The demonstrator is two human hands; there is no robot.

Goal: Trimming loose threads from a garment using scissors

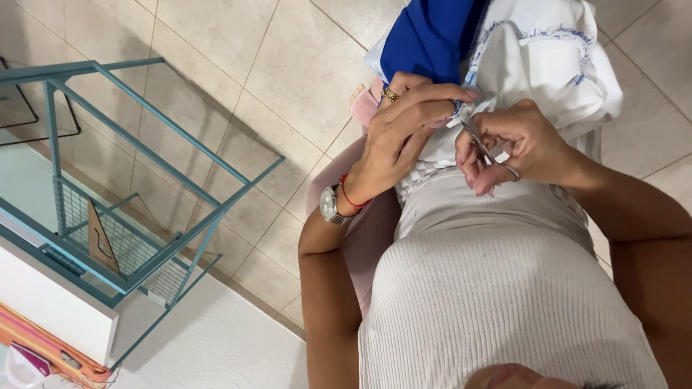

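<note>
The left hand (404, 126) pinches the edge of a white cloth (548, 65), its fingers pressed together on the stitched blue hem. A gold ring sits on 1 finger; a watch (330, 204) and a red cord (352, 196) circle the wrist. Just to the right, the right hand (522, 144) grips small scissors (484, 153), fingers curled shut around the handles, with the blades pointing up toward the pinched hem. The 2 hands nearly touch.

The cloth lies bunched in the lap, far from the camera, with a blue fabric (429, 32) folded over its left part. Below it, the person wears a ribbed pale top (497, 288).

The floor (252, 65) is beige tile laid on the diagonal. At the left stands a teal metal frame (144, 148) with a wire mesh basket (122, 245), set over a white base (50, 302). A striped orange strip (50, 346) runs along the near left corner.
</note>
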